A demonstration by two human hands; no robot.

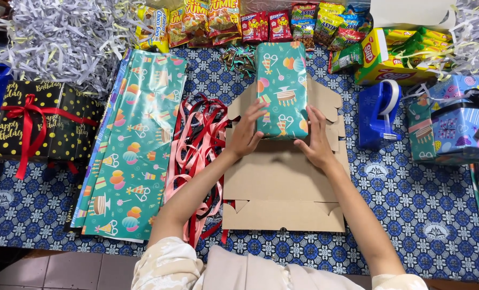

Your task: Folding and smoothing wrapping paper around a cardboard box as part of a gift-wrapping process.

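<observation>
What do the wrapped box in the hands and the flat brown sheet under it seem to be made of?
Wrapped box, held by the left hand and right hand: glossy printed paper, judging by its sheen and crisp folds. Flat brown sheet: matte cardboard, apparently an unfolded carton, with cut tabs and crease lines.

The flat cardboard box (282,182) lies partly hidden under the wrapped box (281,88) and both hands.

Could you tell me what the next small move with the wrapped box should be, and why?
Probably pull the wrapped box back towards the body and lay it on the flat cardboard. Both the left hand and the right hand grip its near end, and it lies partly past the cardboard's far edge.
</observation>
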